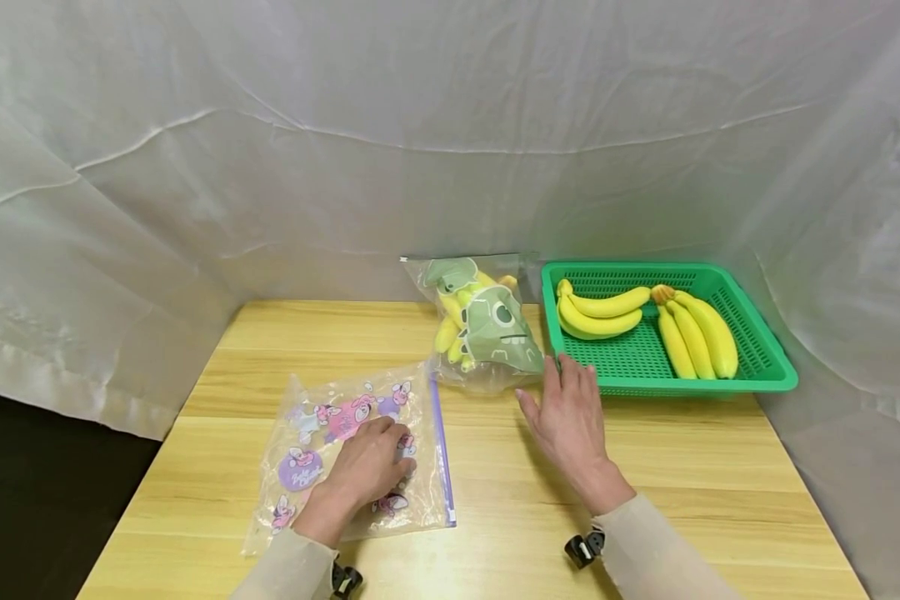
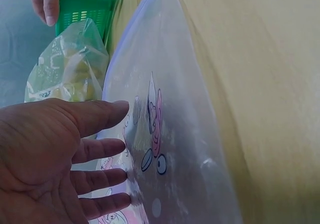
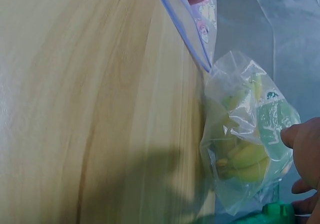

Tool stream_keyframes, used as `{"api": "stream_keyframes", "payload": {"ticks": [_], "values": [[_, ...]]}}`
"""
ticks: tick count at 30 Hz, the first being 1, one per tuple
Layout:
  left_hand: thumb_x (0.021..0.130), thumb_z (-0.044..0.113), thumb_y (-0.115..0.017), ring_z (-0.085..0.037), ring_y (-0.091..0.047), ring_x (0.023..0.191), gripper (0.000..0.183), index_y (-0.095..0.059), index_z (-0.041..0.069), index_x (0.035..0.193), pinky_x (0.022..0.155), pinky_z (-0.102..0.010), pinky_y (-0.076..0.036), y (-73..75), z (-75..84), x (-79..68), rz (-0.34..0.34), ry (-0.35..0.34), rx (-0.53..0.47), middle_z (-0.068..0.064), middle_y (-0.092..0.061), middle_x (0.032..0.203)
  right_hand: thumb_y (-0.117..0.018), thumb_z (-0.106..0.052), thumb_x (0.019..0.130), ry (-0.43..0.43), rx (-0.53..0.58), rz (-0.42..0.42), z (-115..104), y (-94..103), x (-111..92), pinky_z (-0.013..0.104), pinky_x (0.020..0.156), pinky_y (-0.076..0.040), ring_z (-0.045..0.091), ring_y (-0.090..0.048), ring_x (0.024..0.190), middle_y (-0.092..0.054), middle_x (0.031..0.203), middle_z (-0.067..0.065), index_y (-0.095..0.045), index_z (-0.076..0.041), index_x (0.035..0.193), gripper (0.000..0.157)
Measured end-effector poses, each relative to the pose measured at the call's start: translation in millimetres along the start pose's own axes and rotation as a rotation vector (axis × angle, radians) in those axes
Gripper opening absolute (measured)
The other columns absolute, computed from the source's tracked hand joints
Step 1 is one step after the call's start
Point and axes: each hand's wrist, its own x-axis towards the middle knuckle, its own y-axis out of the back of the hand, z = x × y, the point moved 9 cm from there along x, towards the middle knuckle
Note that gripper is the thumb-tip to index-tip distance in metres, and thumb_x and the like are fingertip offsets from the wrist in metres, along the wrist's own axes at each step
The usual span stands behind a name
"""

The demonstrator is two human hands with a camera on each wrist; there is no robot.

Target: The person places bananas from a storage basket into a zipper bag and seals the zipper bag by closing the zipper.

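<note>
A clear zip bag with pink and purple cartoon prints and a purple zip edge lies flat on the table. My left hand touches its printed top with fingers extended, as the left wrist view also shows. Behind it a green-printed zip bag holds yellow bananas. My right hand is beside that bag, its fingertips near the front left corner of a green basket. Whether those fingertips touch the basket is hard to tell. No object is seen in either palm.
Inside the basket lie two bunches of bananas, one at the left and one at the right. Grey cloth hangs around the back and sides of the wooden table.
</note>
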Motion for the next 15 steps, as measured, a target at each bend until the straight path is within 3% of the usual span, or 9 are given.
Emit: {"api": "stream_keyframes", "payload": {"ticks": [11, 15], "values": [[0.091, 0.025, -0.076, -0.043, -0.058, 0.131, 0.038, -0.071, 0.004, 0.123, 0.107, -0.059, -0.049, -0.5, -0.9, 4.2, 0.025, 0.028, 0.005, -0.021, -0.063, 0.137, -0.079, -0.036, 0.091, 0.019, 0.017, 0.024, -11, 3.6, -5, 0.068, 0.117, -0.035, 0.059, -0.053, 0.129, -0.056, 0.137, 0.040, -0.057, 0.016, 0.135, 0.071], [0.091, 0.023, -0.074, -0.041, -0.063, 0.119, 0.028, -0.073, 0.005, 0.114, 0.097, -0.057, -0.054, 2.4, 0.8, 6.0, 0.055, 0.044, 0.009, -0.018, -0.068, 0.126, -0.078, -0.031, 0.091, 0.066, 0.064, 0.067, -24, 6.1, -11, 0.068, 0.115, -0.037, 0.056, -0.054, 0.128, -0.058, 0.134, 0.037, -0.060, 0.015, 0.130, 0.063]]}}
